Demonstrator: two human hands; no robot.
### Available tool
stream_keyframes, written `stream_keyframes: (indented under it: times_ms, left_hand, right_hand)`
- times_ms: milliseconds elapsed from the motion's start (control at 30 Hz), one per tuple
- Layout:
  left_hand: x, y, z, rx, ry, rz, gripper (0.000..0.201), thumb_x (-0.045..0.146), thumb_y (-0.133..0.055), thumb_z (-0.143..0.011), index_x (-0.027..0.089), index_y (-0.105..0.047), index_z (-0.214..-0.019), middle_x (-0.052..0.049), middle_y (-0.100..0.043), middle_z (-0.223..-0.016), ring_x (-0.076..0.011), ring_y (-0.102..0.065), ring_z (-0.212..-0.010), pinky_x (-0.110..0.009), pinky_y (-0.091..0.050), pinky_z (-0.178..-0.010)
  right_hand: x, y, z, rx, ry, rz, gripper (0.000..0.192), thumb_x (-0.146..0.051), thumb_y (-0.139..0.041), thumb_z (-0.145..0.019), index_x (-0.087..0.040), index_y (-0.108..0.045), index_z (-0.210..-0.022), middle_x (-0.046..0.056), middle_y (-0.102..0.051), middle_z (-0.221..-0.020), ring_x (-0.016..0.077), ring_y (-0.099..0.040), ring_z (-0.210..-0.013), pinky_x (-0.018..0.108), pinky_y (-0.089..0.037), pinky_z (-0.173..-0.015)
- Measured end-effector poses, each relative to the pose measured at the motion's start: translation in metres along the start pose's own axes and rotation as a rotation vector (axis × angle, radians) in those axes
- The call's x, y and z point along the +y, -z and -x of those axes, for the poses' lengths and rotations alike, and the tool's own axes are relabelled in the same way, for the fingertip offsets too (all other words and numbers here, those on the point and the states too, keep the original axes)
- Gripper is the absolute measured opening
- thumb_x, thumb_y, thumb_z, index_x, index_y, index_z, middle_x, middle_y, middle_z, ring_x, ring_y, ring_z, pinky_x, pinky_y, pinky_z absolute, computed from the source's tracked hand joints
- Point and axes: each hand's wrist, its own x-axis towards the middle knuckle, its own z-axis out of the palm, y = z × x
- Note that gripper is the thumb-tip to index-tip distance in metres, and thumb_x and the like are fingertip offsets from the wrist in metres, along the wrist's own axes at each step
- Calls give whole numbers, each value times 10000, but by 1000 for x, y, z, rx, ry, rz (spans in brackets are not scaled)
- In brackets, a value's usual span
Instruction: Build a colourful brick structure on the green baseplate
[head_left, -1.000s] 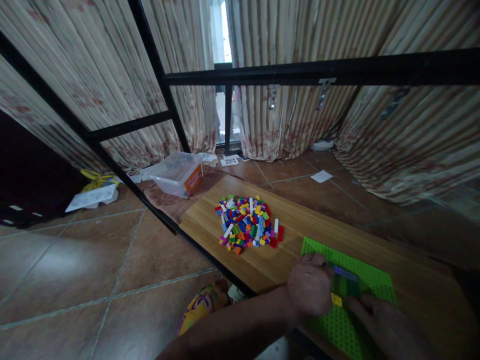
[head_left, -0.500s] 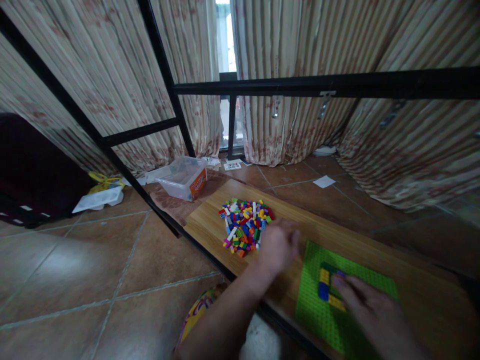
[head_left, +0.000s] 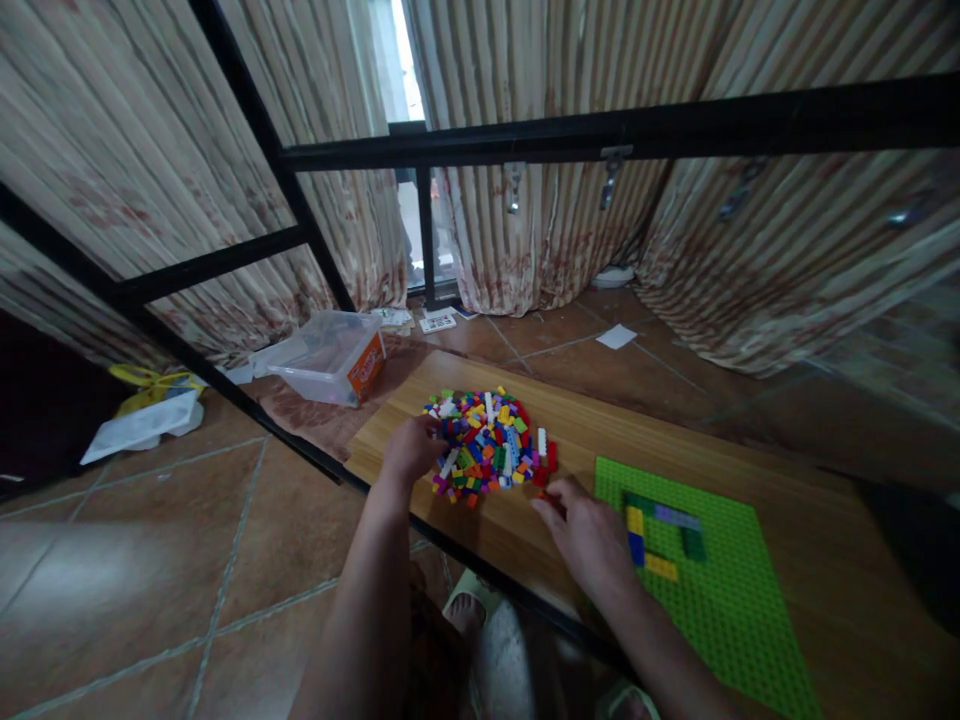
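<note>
A heap of small coloured bricks (head_left: pixel 491 443) lies on the wooden table (head_left: pixel 600 440). My left hand (head_left: pixel 411 450) rests at the heap's left edge, fingers curled against the bricks; whether it grips one is unclear. My right hand (head_left: pixel 589 535) is at the heap's near right corner, fingertips touching a red brick (head_left: pixel 546 497) there. To the right lies a green baseplate (head_left: pixel 720 600) with a few bricks pressed on: yellow, blue, purple and dark green (head_left: pixel 660 530).
A black metal frame (head_left: pixel 600 130) crosses above the table's far side. A clear plastic box (head_left: pixel 330 355) stands on the tiled floor left of the table, with white and yellow wrapping (head_left: pixel 142 420) farther left. Striped curtains hang behind.
Both hands left the baseplate. My left hand crossed to the heap's left edge and my right hand moved from the plate's bricks to the heap's near right corner. The view swung left.
</note>
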Motion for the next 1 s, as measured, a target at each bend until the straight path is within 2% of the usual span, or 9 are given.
stream_keyframes:
  times_ms: [67,133,233,400,533,667,767,900,1000]
  left_hand:
    - [0,-5,-6,-2,14,-11,384,253,-648,-712,178,-693,-1085,-58,-719,-891,-189,-640,-775,-241,-407,-622]
    - [-2,-7,-13,16,20,-13,404,278,-650,-711,159,-687,-1095,-64,-723,-893,-193,-645,-762,-244,-406,-612]
    - [-4,-8,-18,-23,-23,13,321,296,-622,-735,165,-714,-1013,-39,-729,-834,-194,-652,-762,-237,-410,-615]
    - [-3,-6,-18,-20,-65,-70,254,294,-569,-760,168,-736,-904,-34,-724,-771,-208,-649,-767,-242,-406,-608]
    - [-3,-6,-20,-26,-78,-91,274,292,-547,-764,171,-737,-919,-36,-729,-772,-209,-654,-763,-237,-417,-612]
    - [-4,-4,-19,-2,-64,-51,309,192,-497,-775,156,-730,-974,-52,-744,-851,-203,-664,-830,-227,-444,-668]
    - [-7,0,-15,-43,-73,17,330,106,-487,-745,150,-731,-962,-53,-746,-924,-186,-664,-865,-217,-453,-724]
    - [-13,3,-9,-103,-79,79,375,45,-518,-690,143,-713,-995,-42,-741,-920,-172,-660,-856,-206,-454,-713]
    - [-16,2,-6,-86,-88,38,404,44,-561,-657,159,-710,-1015,-27,-734,-868,-168,-649,-803,-206,-447,-676]
  right_hand:
    - [-5,0,2,34,-6,-60,183,-327,-518,-913,-191,-627,-970,64,-717,-899,196,-666,-819,274,-417,-706]
    - [-9,1,5,41,9,-98,182,-317,-503,-921,-194,-635,-936,62,-711,-906,192,-658,-842,274,-418,-730]
    - [-10,3,8,49,20,-124,161,-293,-510,-912,-202,-641,-890,47,-704,-874,188,-646,-843,277,-414,-733]
    - [-4,4,13,68,43,-153,156,-267,-497,-911,-206,-640,-898,35,-704,-906,173,-640,-849,272,-408,-728]
    - [2,7,14,77,59,-141,154,-259,-494,-910,-209,-636,-878,21,-702,-872,161,-641,-817,265,-399,-706]
    - [7,14,18,78,46,-130,172,-273,-490,-919,-213,-635,-849,16,-702,-825,161,-642,-775,267,-386,-670]
    - [12,17,21,61,40,-116,185,-268,-485,-922,-209,-634,-830,20,-698,-785,167,-640,-731,274,-376,-644]
    - [18,14,23,80,110,-142,188,-252,-476,-922,-216,-626,-815,2,-685,-753,159,-635,-700,269,-376,-646]
    - [21,12,25,96,135,-138,193,-256,-474,-921,-220,-631,-814,-3,-681,-744,156,-636,-684,267,-374,-631]
